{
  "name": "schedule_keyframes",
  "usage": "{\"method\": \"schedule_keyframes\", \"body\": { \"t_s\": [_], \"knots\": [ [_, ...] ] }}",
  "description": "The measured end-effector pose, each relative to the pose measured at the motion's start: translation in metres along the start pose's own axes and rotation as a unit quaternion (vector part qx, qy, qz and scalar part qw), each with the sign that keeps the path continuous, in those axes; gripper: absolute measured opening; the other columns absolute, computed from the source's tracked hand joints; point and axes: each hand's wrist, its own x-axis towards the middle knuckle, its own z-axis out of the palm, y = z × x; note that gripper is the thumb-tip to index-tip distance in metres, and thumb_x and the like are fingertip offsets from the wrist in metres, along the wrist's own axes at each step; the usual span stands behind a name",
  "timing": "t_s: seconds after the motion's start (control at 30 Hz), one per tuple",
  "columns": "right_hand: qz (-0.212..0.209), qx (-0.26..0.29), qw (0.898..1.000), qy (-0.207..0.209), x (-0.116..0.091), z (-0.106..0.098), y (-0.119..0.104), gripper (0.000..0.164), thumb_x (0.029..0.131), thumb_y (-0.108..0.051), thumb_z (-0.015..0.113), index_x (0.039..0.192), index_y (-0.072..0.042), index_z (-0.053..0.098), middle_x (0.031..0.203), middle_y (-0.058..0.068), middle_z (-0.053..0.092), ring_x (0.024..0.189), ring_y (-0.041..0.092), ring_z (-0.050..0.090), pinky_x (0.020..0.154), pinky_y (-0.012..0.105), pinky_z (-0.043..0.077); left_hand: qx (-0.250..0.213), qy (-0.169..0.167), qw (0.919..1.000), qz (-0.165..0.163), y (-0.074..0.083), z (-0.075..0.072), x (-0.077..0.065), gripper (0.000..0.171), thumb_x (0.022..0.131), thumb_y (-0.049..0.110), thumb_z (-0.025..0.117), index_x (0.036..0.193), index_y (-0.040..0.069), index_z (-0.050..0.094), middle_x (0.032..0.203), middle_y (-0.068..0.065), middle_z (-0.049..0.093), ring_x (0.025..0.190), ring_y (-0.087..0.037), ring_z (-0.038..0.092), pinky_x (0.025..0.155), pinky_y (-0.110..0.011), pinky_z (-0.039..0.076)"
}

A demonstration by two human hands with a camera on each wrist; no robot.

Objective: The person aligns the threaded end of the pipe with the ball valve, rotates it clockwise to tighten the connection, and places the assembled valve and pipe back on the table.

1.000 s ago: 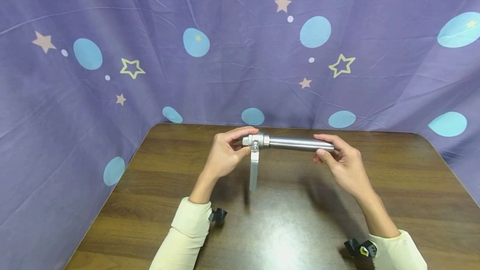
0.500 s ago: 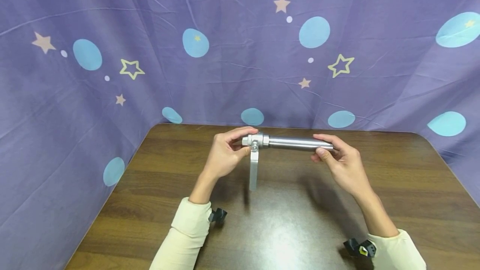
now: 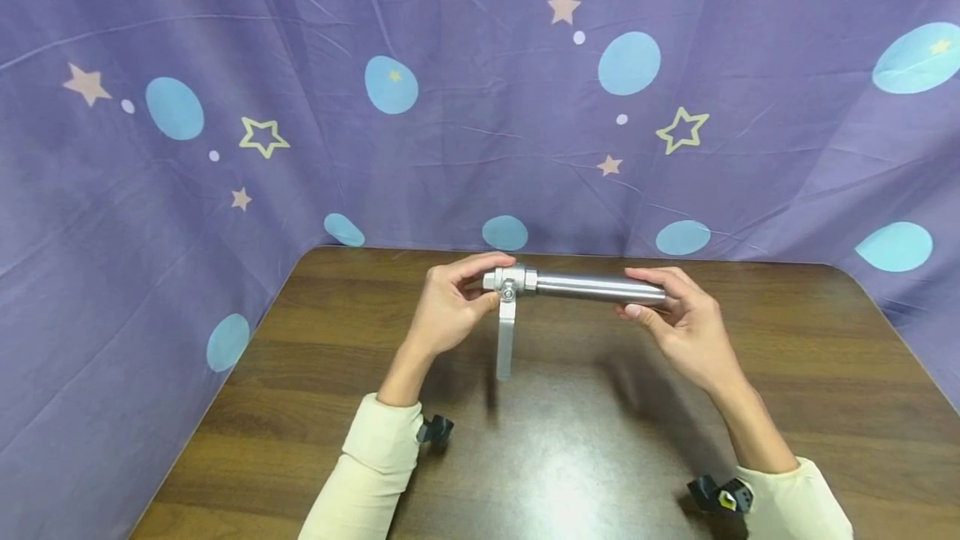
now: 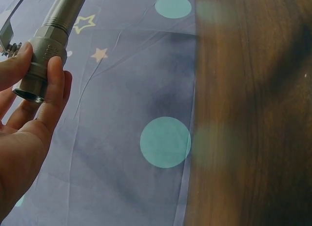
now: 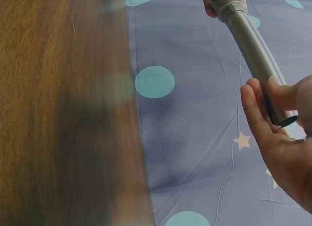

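Note:
My left hand (image 3: pixel 452 307) grips a silver ball valve (image 3: pixel 513 277) between thumb and fingers; in the left wrist view the valve (image 4: pixel 44 58) shows its hollow hex end. From the valve a flat lever handle (image 3: pixel 506 344) hangs toward me. A smooth steel pipe (image 3: pixel 585 286) runs rightward out of the valve's hex collar, threads showing at the joint in the left wrist view. Around the pipe's far end curl the thumb and fingers of my right hand (image 3: pixel 693 332). Its hollow end (image 5: pixel 286 121) appears in the right wrist view. Both parts are held above the table.
A brown wood-grain table (image 3: pixel 337 407) lies beneath the hands, with their shadows on it. Behind and to the left hangs a purple curtain (image 3: pixel 465 107) with stars and blue dots. Dark camera mounts (image 3: pixel 437 430) sit on the wrists.
The right thumb and fingertips have shifted slightly along and around the pipe. The lever's lower end has swung a little to the left. The left hand stays nearly still.

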Motion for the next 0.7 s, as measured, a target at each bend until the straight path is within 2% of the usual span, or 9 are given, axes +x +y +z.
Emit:
{"method": "schedule_keyframes", "body": {
  "t_s": [0.27,0.7],
  "knots": [
    [0.011,-0.013,1.000,0.018,-0.0010,0.0001,-0.0009,0.050,0.085,0.030,0.067,0.132,0.015,0.059,0.103,-0.008,0.075,0.080,0.008,0.079,0.072,0.026,0.069,-0.007,-0.002,1.0000,0.001,-0.0013,0.0013,0.0000,0.050,0.081,-0.023,0.070,0.127,-0.005,0.075,0.133,-0.022,0.074,0.107,-0.012,0.073,0.096,-0.039,0.068],
    [0.006,-0.026,0.999,0.030,0.0004,0.0032,-0.0017,0.039,0.089,0.025,0.066,0.127,0.018,0.061,0.091,-0.004,0.079,0.075,0.005,0.077,0.071,0.022,0.068,-0.006,0.000,1.0000,0.005,0.0008,-0.0017,0.0006,0.048,0.081,-0.022,0.070,0.126,-0.006,0.074,0.132,-0.023,0.075,0.105,-0.010,0.072,0.094,-0.033,0.068]
  ]
}}
